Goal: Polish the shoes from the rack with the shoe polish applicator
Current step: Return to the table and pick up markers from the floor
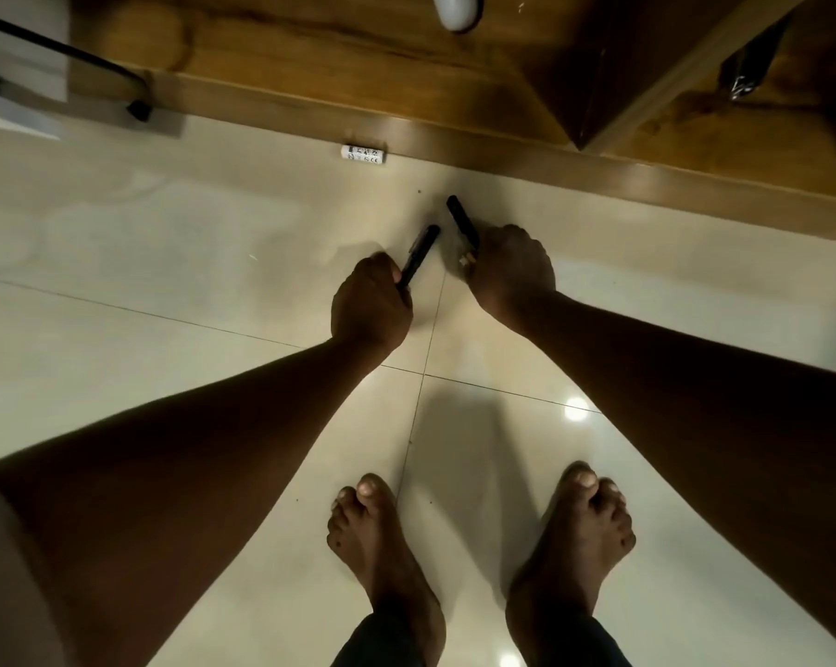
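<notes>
Beside the wooden plinth (454, 137), a white tube (363, 154) bears unreadable print.

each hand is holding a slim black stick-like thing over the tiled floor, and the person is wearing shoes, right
Not quite. The head view shows the person's feet bare on the tiled floor, no shoes. The rest holds: the left hand and right hand each hold a slim black object.
</notes>
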